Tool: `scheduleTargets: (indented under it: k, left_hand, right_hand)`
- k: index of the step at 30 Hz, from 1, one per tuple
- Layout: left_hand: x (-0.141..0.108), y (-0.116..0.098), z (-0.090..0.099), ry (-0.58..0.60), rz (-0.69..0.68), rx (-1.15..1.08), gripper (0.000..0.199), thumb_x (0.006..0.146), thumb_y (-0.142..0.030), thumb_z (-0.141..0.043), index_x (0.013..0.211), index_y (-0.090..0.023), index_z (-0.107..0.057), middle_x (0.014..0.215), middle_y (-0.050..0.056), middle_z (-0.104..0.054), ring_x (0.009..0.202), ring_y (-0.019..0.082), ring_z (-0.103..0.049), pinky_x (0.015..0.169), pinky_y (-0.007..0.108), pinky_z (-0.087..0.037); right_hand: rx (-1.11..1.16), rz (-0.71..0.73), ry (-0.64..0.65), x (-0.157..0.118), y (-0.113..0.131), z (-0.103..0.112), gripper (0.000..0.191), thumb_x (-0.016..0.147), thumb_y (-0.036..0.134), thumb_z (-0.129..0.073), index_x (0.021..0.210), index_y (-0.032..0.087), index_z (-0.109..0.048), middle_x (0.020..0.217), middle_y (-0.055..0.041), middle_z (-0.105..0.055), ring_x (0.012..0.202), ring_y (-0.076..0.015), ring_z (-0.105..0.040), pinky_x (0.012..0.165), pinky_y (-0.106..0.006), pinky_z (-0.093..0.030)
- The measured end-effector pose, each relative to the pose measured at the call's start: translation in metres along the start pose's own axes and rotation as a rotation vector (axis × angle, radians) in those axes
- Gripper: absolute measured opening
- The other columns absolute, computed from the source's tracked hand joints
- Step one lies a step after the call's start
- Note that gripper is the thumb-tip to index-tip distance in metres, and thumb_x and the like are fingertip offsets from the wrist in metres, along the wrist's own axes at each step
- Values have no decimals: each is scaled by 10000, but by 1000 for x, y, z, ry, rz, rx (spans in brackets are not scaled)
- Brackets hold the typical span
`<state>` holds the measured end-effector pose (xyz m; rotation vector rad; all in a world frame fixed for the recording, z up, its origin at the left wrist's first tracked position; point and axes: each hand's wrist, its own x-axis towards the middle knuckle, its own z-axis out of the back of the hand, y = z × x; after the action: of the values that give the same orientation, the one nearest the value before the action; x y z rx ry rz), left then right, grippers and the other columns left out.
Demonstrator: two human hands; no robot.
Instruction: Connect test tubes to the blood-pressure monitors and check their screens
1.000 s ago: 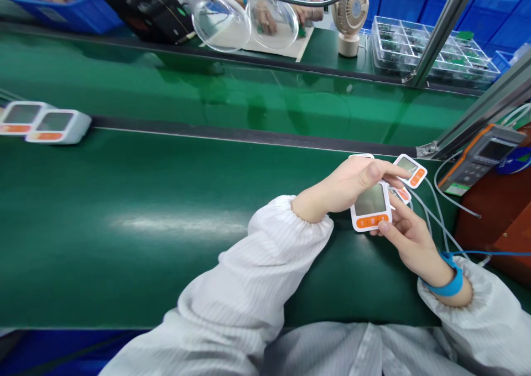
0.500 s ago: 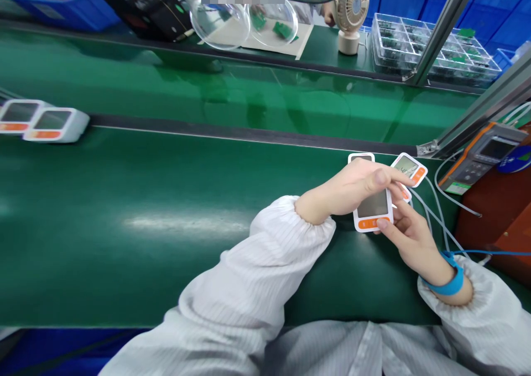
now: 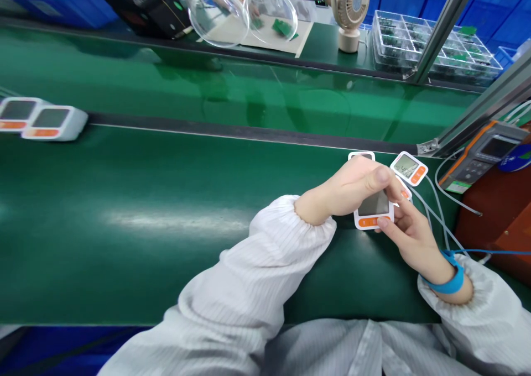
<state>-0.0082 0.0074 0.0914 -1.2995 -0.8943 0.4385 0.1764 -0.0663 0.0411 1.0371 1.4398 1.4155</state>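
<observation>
My right hand grips a white handheld monitor with a grey screen and orange buttons, its thumb on the button strip. Across the monitor's upper part reaches my left hand, thumb extended and fingers bent towards my right fingertips. What those left fingers touch is hidden. Just behind stand another white monitor, partly covered, and a tilted white display unit with digits on its screen. A further white-and-orange unit shows only partly beside my fingers.
Pale cables run right to a brown box with a grey-orange meter. Two white monitors sit far left. Beyond the ledge are a fan, a clear compartment box and a blue bin with a co-worker's hand.
The fingers of my left hand, stretched out to the right before, have bent down towards my right fingertips. My right hand keeps its grip on the monitor.
</observation>
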Motion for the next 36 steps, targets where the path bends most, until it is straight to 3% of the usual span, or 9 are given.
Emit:
scheduleTargets:
  k: [22,32,36]
  left_hand:
    - [1,0,1,-20,-32,16,765,867,-815,-379,756,-147,-735,862,133,-758,878,243,-720,850,354,-558]
    - [2,-2,0,24,-19,-2,790,852,-832,-374,762,-133,-730,828,151,-743,829,254,-703,816,380,-561]
    - [2,-2,-1,33,-17,-7,801,843,-843,-373,751,-130,-726,832,153,-740,803,247,-698,795,374,-561]
  right_hand:
    - [-27,-29,1,-1,0,-1,566,932,456,-719,1415,233,-527,947,-54,-682,791,-182,-669,765,-346,-608]
    - [19,-108,7,0,2,-3,472,880,489,-745,1207,189,-582,886,-42,-666,720,-166,-650,575,-266,-581]
    - [57,-148,37,-1,2,-1,508,867,494,-750,1220,189,-548,938,-59,-672,741,-175,-658,541,-250,-563]
